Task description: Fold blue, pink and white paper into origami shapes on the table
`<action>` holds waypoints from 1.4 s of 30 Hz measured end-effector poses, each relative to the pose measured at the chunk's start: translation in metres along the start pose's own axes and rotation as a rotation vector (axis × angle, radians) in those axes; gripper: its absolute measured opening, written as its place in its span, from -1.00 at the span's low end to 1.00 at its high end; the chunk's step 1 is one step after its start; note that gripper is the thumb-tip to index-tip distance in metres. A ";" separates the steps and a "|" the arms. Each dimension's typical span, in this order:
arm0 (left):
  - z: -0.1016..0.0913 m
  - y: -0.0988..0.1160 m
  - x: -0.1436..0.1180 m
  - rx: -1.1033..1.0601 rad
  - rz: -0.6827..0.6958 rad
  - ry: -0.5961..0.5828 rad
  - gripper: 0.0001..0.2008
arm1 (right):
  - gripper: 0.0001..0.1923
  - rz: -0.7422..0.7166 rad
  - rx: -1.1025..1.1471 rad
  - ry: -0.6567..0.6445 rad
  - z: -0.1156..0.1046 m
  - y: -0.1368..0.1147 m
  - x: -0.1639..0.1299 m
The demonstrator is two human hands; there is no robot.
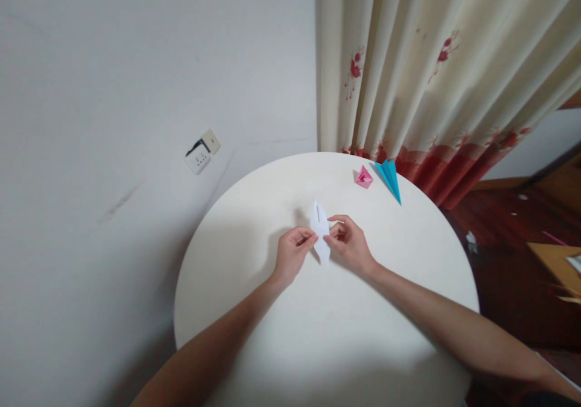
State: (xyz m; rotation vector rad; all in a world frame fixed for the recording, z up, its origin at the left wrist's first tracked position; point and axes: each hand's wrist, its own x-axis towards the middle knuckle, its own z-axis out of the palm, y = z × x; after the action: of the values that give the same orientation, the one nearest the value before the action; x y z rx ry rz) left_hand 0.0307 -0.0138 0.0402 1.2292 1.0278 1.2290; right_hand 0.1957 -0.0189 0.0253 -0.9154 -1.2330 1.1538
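Note:
A white folded paper, long and pointed at both ends, is held upright-lengthwise over the round white table. A narrow dark slit runs down its upper half. My left hand pinches its left edge between thumb and fingers. On the opposite edge, my right hand grips the paper with its thumb and curled fingers, the index finger reaching a little higher. Toward the far right of the table lie a pink folded-paper piece and a blue paper plane, both apart from my hands.
The round white table stands close to a pale wall with a power socket. A cream curtain with red flowers hangs behind its far right edge. Dark wooden floor and a yellowish board show at right.

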 end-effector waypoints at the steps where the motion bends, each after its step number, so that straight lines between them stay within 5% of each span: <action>1: 0.000 -0.001 0.000 -0.012 0.007 0.005 -0.79 | -0.55 -0.003 0.011 -0.001 0.000 0.000 0.000; 18: -0.002 -0.004 0.000 0.011 0.072 -0.104 -0.43 | -0.57 -0.074 -0.044 -0.013 -0.001 -0.001 -0.001; 26: -0.006 -0.011 0.003 0.084 0.100 -0.184 -0.71 | -0.60 -0.120 -0.075 -0.019 -0.002 -0.003 -0.003; 36: -0.008 -0.013 0.005 0.251 0.090 -0.122 -0.81 | -0.65 -0.192 -0.221 0.020 -0.003 -0.003 -0.004; 42: -0.006 -0.016 0.004 0.103 0.063 -0.136 -0.74 | -0.71 -0.327 -0.381 0.002 -0.004 -0.007 -0.006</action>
State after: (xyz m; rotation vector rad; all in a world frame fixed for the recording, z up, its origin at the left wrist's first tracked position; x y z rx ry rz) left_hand 0.0272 -0.0080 0.0240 1.4148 0.9684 1.1345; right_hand 0.2012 -0.0263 0.0300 -0.9463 -1.5664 0.6704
